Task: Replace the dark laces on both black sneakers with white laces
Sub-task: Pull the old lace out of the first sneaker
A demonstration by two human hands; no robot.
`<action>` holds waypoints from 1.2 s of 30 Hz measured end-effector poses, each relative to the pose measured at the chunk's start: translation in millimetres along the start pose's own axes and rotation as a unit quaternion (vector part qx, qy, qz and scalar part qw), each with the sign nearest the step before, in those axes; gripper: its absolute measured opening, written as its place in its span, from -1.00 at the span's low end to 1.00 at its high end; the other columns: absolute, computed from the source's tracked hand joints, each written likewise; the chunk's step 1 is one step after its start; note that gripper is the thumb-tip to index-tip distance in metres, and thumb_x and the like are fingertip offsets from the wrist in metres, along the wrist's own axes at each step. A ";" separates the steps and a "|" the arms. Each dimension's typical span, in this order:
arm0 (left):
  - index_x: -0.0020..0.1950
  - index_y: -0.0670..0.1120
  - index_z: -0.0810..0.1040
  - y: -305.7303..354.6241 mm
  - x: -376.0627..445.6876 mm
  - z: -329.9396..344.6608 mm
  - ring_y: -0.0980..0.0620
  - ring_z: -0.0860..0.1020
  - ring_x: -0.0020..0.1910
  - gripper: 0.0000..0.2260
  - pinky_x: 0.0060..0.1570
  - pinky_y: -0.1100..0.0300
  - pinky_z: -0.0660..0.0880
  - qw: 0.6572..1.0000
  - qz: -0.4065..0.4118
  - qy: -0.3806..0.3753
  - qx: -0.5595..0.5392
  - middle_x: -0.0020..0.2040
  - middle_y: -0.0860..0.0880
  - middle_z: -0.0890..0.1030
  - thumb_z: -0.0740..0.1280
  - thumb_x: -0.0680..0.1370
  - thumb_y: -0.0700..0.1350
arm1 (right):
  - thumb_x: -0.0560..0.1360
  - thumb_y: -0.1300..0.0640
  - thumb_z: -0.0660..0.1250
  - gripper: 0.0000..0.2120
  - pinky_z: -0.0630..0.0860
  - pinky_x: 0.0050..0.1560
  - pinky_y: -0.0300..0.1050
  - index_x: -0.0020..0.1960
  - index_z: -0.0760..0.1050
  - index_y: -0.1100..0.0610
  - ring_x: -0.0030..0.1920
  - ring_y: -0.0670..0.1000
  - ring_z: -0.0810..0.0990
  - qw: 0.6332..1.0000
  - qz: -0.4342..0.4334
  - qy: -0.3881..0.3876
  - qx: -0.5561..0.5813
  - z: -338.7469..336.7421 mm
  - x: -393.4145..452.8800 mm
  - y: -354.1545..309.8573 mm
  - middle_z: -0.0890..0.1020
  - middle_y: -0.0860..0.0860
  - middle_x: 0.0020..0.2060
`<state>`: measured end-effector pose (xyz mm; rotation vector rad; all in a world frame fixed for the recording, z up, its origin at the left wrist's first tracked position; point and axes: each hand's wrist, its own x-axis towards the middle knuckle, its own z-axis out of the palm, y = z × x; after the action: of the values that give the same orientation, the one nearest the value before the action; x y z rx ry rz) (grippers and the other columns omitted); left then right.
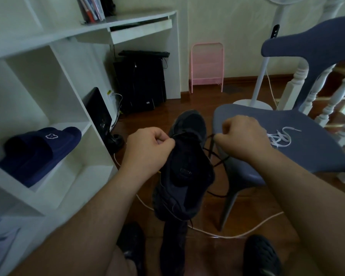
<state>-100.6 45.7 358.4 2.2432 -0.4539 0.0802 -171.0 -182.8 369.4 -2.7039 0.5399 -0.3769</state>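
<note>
While both hands (195, 140) seemingly pinch dark lace (217, 156) | black sneaker (185, 172) between

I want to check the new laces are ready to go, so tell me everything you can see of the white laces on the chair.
The white laces lie in a loose, tangled heap of flat, fabric-looking loops on the seat of the grey-blue chair. One strand curves up and out toward the right. They rest on the seat, just right of the right hand. Whether that hand touches them cannot be told. How many laces there are cannot be told.
</note>
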 end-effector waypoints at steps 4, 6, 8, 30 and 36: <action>-0.30 0.01 0.65 -3.4 2.7 -6.6 0.22 0.51 -0.42 -0.80 -0.44 0.42 0.35 1.000 0.000 0.023 -0.015 -0.43 0.09 0.59 0.48 0.53 -0.05 | 0.45 -0.01 0.35 -0.70 0.54 -0.23 0.04 -0.39 0.40 0.09 -0.31 0.14 0.51 0.999 0.033 -0.025 0.014 -6.2 2.9 12.0 0.46 0.06 -0.45; -0.30 0.00 0.66 -3.5 2.7 -8.3 0.21 0.53 -0.40 -0.80 -0.41 0.39 0.37 1.000 0.002 0.025 -0.013 -0.39 0.04 0.62 0.48 0.53 -0.05 | 0.46 -0.08 0.33 -0.69 0.57 -0.19 0.05 -0.36 0.46 0.08 -0.28 0.13 0.55 0.997 0.039 -0.071 -0.007 -5.9 2.9 12.2 0.52 0.07 -0.41; -0.29 0.00 0.66 -4.0 2.6 -8.3 0.20 0.53 -0.39 -0.81 -0.35 0.28 0.42 1.000 -0.002 0.020 -0.015 -0.38 0.04 0.63 0.48 0.53 -0.04 | 0.47 -0.16 0.33 -0.70 0.61 -0.09 0.06 -0.27 0.55 0.04 -0.20 0.10 0.59 0.992 0.041 -0.112 -0.045 -3.6 1.0 11.0 0.59 0.03 -0.31; -0.04 0.10 0.70 -0.6 -6.9 16.7 0.24 0.59 -0.35 -0.92 -0.31 0.29 0.49 0.994 0.030 -0.109 -0.007 -0.35 0.17 0.62 0.49 0.58 0.08 | 0.55 -0.09 0.36 -0.81 0.48 -0.06 0.05 -0.01 0.66 -0.02 0.07 0.13 0.50 0.986 -0.133 0.082 -0.056 34.2 -16.7 -33.9 0.60 -0.04 -0.03; 0.16 0.12 0.73 -1.8 -5.1 17.4 0.23 0.60 -0.15 -0.80 -0.26 0.28 0.50 0.992 0.023 -0.083 0.087 -0.16 0.18 0.66 0.42 0.62 0.15 | 0.57 -0.08 0.35 -0.82 0.28 -0.11 -0.02 -0.11 0.64 -0.03 0.07 0.06 0.45 0.984 -0.167 0.053 -0.026 40.9 -22.3 -40.6 0.49 -0.12 -0.11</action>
<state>-106.3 35.2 344.6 2.4210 -0.6091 -0.0459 -164.8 -126.7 344.3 -2.8388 0.1195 -0.6051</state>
